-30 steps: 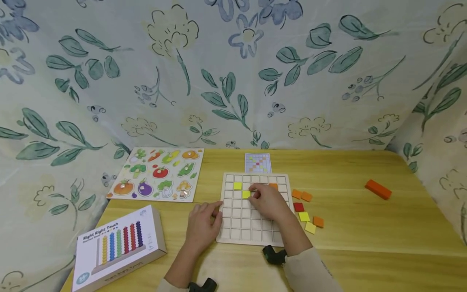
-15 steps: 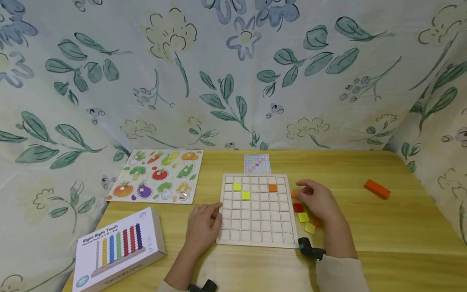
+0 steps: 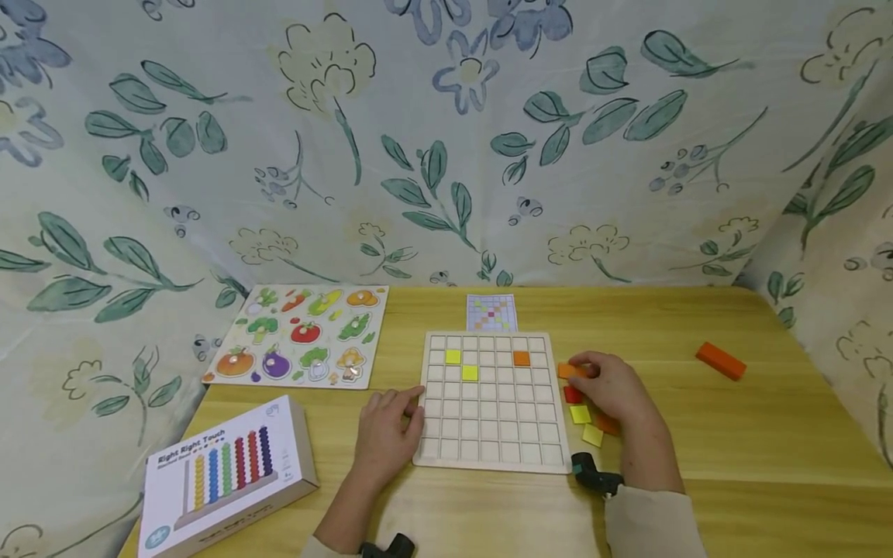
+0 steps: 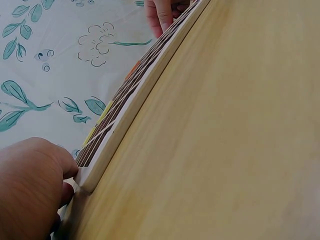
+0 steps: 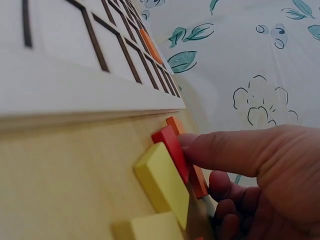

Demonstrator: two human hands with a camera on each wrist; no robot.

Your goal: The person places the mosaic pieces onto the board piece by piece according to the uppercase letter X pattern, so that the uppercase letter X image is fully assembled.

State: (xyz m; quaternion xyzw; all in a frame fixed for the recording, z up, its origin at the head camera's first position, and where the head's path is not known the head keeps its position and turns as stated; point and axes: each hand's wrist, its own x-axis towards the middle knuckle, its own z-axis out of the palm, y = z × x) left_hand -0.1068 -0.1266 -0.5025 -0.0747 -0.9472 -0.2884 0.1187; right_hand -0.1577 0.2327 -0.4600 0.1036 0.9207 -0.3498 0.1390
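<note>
– Head view first: made of what, set how?
– Pale wooden board (image 3: pixel 491 403), square and gridded, lying flat on the grainy counter (image 3: pixel 698 442), with sides running front to back. Set into cells: two yellow tiles (image 3: pixel 470 373) and an orange tile (image 3: pixel 522 359). Just to the right: thin, square loose tiles (image 3: pixel 580 415).
– And hands?
– Left hand (image 3: pixel 387 428) at the board's left edge, with relaxed fingers touching it. Right hand (image 3: pixel 617 387) over the loose tiles, partly closed; impossible to tell whether pinching one.
– Left wrist view?
– Smooth rim seen edge-on, slanting up rightward, with a finger against the corner.
– Right wrist view?
– Thumb at the red tile (image 5: pixel 167 142) and its orange neighbour, both slanting down rightward, with other fingers curled behind.
</note>
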